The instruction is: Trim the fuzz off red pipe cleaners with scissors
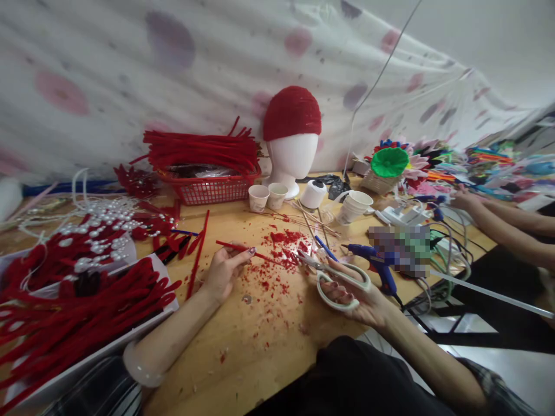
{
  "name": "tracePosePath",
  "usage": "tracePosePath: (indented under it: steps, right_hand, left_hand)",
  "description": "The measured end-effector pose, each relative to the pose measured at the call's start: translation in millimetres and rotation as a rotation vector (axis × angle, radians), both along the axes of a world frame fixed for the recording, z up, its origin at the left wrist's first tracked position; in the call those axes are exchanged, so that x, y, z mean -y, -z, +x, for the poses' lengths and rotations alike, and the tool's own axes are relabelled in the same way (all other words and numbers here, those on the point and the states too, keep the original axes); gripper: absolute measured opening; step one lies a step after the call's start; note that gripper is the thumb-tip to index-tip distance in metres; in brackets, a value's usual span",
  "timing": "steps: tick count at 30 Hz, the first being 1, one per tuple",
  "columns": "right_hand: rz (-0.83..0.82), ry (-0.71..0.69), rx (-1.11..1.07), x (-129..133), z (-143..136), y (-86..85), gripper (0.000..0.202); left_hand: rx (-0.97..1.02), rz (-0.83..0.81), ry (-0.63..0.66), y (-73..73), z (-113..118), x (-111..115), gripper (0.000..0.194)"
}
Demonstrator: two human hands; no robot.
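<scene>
Between the thumb and fingers of my left hand (223, 273) is a thin red pipe cleaner (263, 255), pointing right over the table. My right hand (358, 297) has its fingers through the loops of pale-handled scissors (365, 279). The scissor blades point left, close to the free end of the pipe cleaner; whether they touch it I cannot tell. Under and around them lie red fuzz clippings (284, 245) on the wooden table (260, 358). Another red pipe cleaner (200, 254) lies left of my left hand.
A red basket (212, 190) of pipe cleaners, a white foam head (292, 156) with a red cap, paper cups (259, 198) and a thread spool (313, 195) stand behind. A blue glue gun (379, 263) lies right. Red loops fill a white box (162, 315) at left. Another person's hand (468, 200) is far right.
</scene>
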State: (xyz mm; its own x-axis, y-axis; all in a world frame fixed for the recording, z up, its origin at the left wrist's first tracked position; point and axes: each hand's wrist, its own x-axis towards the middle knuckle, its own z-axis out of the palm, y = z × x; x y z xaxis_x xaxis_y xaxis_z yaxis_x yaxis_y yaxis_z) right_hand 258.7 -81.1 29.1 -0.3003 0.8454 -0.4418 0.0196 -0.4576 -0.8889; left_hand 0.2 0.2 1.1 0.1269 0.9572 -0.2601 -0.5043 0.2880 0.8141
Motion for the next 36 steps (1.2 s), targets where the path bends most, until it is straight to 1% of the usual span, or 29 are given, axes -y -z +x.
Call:
tracePosePath:
  steps: [4,8,10,12,14,17,19,22,25,28,31,36]
  right_hand:
    - [0.047,0.047,-0.025,0,-4,-2.3,0.055]
    - [0.027,-0.049,-0.022,-3,-1,-5.1,0.048]
    - [0.063,-0.076,0.006,-3,4,-8.4,0.046]
    - [0.138,-0.062,0.076,-3,11,-13.6,0.041]
    - [0.257,0.006,0.265,-1,16,-20.3,0.035]
    - [0.561,0.111,0.716,3,15,-29.1,0.028]
    - [0.737,0.09,0.962,5,10,-31.2,0.025]
    - [0.865,-0.07,1.162,7,0,-27.0,0.022]
    - [0.892,-0.171,1.235,5,-8,-18.1,0.02]
    - [0.891,-0.225,1.21,0,-11,-10.3,0.018]
    - [0.897,-0.249,1.192,-6,-11,-3.3,0.017]
    - [0.876,-0.283,1.252,-12,-9,11.3,0.018]
  left_hand:
    - [0.003,0.001,0.016,-0.7,0,1,0.031]
    - [0.032,0.011,0.008,-1.0,1,1,0.034]
    - [0.04,0.011,0.011,-0.8,1,1,0.035]
    - [0.045,0.014,0.014,0.3,1,0,0.036]
    - [0.046,0.031,0.014,2.5,1,-1,0.037]
    - [0.019,0.07,0.025,7.4,2,-2,0.037]
    - [-0.014,0.091,0.047,10.3,2,-2,0.036]
    - [-0.049,0.105,0.093,13.3,2,-2,0.036]
    - [-0.061,0.107,0.112,14.7,2,-2,0.036]
    - [-0.055,0.097,0.102,15.2,1,-2,0.035]
    - [-0.056,0.08,0.09,14.9,1,-3,0.036]
    - [-0.068,0.042,0.081,13.2,3,-3,0.034]
